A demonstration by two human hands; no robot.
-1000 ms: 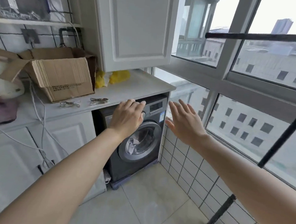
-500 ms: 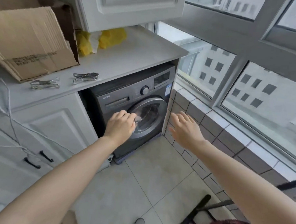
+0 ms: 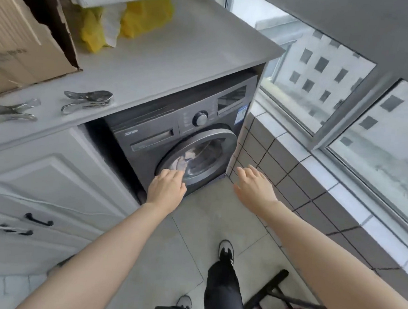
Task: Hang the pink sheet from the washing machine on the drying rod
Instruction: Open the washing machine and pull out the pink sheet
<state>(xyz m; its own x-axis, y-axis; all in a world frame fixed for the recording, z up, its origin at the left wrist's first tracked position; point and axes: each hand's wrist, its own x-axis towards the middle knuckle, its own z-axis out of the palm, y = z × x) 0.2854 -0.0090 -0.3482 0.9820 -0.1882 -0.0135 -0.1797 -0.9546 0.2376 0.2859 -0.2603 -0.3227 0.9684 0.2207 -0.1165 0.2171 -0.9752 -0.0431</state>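
Observation:
A dark grey front-loading washing machine (image 3: 151,136) sits under the white countertop. Its round door (image 3: 213,140) is closed, and pale cloth (image 3: 186,156) shows through the glass; its colour is hard to tell. My left hand (image 3: 165,190) rests with its fingers on the door's lower left rim. My right hand (image 3: 254,185) hovers open in front of the machine's right edge, holding nothing. The drying rod is out of view; only a black stand foot (image 3: 267,289) shows at the bottom right.
Two metal clips (image 3: 86,100) and a cardboard box (image 3: 25,40) lie on the white countertop (image 3: 181,49), with yellow bags (image 3: 145,17) at the back. White cabinets (image 3: 38,191) stand left, a tiled sill and window (image 3: 346,104) right. My shoe (image 3: 226,250) is on the floor tiles.
The view has tilted down and moved closer to the machine. My left hand has dropped from the control knob area to the door's lower rim; my right hand has lowered alongside it.

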